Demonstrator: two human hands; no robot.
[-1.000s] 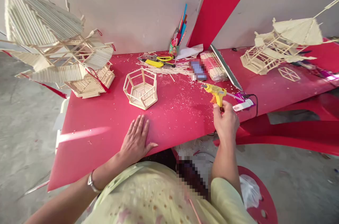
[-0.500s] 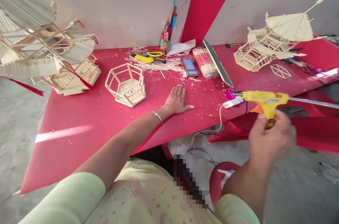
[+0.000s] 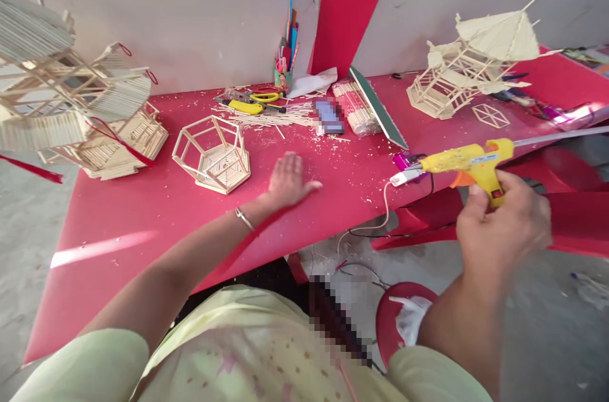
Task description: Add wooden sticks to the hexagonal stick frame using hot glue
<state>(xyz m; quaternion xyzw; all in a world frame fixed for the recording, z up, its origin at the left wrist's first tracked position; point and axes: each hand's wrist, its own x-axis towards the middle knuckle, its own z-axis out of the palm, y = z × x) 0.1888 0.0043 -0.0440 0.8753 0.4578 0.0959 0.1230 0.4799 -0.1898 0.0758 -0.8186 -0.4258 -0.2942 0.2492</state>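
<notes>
My left hand point(image 3: 287, 181) is spread flat, palm down, at the red table's surface, with nothing in it; whether it touches cannot be made out. To its left sits a hexagonal stick frame point(image 3: 223, 164) with a patterned base and open railing. My right hand point(image 3: 507, 215) is wrapped round the handle of a yellow hot glue gun point(image 3: 469, 161), held out over the table's front edge. Its nozzle points left, beside a white power strip point(image 3: 405, 175) and a purple item. A clear glue stick point(image 3: 561, 134) sticks out of its back.
A large stick pavilion model point(image 3: 109, 104) stands left, a smaller one point(image 3: 476, 72) back right near a flat hexagon point(image 3: 491, 115). Loose sticks point(image 3: 295, 115), a yellow cutter point(image 3: 246, 106), a phone point(image 3: 329, 116) and bundled sticks point(image 3: 356, 107) lie at the back. A white cord point(image 3: 386, 205) hangs down.
My left hand has moved a little left, nearer the hexagonal frame. The glue gun has tilted, its back end rising, still in my right hand. The whole view has shifted slightly.
</notes>
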